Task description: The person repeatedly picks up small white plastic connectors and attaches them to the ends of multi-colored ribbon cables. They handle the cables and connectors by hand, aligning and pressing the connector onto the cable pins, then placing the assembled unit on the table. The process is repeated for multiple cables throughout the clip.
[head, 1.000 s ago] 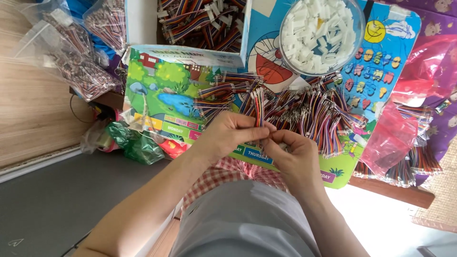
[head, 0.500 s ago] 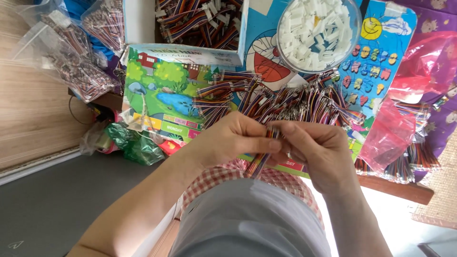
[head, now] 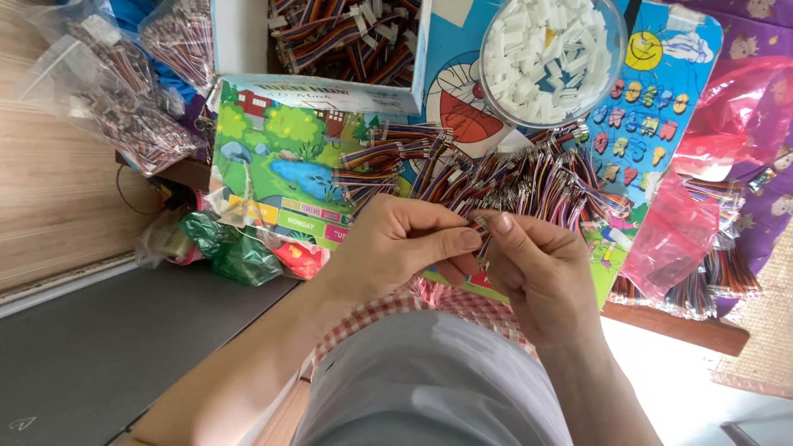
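Note:
My left hand (head: 405, 244) and my right hand (head: 537, 268) meet over my lap, thumbs and fingertips pinched together on a short multicoloured ribbon wire (head: 481, 227). Most of the wire is hidden between the fingers. Just beyond the hands lies a heap of the same coloured wires with metal tips (head: 520, 177) on a colourful cartoon mat (head: 285, 161). A round clear bowl of small white plastic connectors (head: 549, 54) stands behind the heap.
An open box of bundled coloured wires (head: 343, 37) sits at the back. Clear bags of wires (head: 124, 99) lie at the left, a pink plastic bag (head: 681, 231) and more wire bundles (head: 702, 285) at the right. A wooden table edge (head: 669, 326) runs below them.
Both hands have shifted slightly right and closer together; the wire that hung down between them half a second ago is now drawn up into the fingertips.

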